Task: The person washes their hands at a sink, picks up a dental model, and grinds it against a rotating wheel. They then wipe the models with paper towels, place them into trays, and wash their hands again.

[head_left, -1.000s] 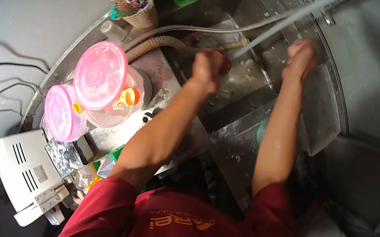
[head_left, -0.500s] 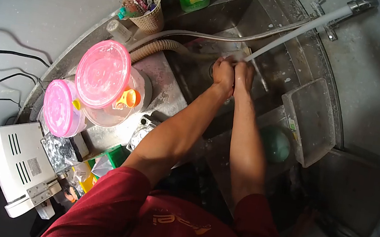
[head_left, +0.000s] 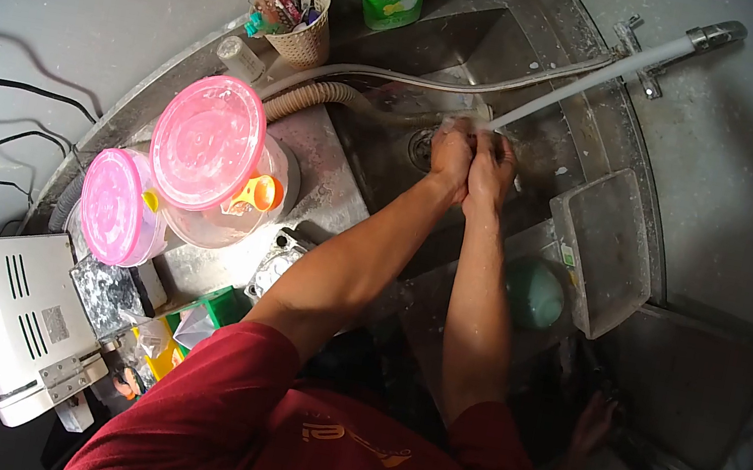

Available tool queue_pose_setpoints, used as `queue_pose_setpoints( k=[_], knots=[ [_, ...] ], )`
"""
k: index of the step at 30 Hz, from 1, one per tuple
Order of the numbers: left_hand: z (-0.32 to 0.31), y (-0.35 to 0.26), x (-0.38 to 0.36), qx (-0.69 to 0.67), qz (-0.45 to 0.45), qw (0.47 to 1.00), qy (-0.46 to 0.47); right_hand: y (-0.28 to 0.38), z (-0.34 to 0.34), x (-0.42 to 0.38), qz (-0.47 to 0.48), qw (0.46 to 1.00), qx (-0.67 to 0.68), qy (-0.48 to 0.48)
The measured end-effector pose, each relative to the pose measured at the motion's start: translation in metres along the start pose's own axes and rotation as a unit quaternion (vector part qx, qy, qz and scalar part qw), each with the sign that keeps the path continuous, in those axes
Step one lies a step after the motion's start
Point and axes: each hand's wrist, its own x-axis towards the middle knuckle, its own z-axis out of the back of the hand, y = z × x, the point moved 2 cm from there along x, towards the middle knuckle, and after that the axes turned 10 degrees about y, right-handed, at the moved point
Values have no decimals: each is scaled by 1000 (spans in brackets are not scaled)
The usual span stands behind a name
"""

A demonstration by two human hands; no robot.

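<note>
The left hand [head_left: 451,156] and right hand [head_left: 493,165] press together over the sink [head_left: 381,150], right under the end of the white tap [head_left: 590,79], so water can reach them. Both hands are curled around each other and hold nothing. Both arms reach forward, elbows bent. 2 pink lids [head_left: 207,142] sit left of the sink.

Left hand [head_left: 451,156] and right hand [head_left: 492,167]: bare, wet, pressed together palm to palm, fingers curled, over drain of grey stainless-steel sink [head_left: 491,44]. Long white plastic tap spout [head_left: 594,77]: fixed at sink's far right rim, slanting down-left, outlet end just above knuckles. Whether anything sits between palms: cannot tell.
</note>
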Motion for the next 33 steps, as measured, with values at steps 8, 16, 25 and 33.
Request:
queue_pose_setpoints(
  k=[8,16,25,33],
  knots=[
    [14,19,14,-16,41,999,-7,-17,4,19,30,992,-117,-19],
    [11,-3,-3,-97,72,993,14,-16,0,5,-53,998,14,38],
    [20,5,1,-151,73,979,-117,-11,-2,14,-155,985,74,6],
    [28,4,5,-134,64,988,32,18,-21,-11,-31,997,51,-49]
  ],
)
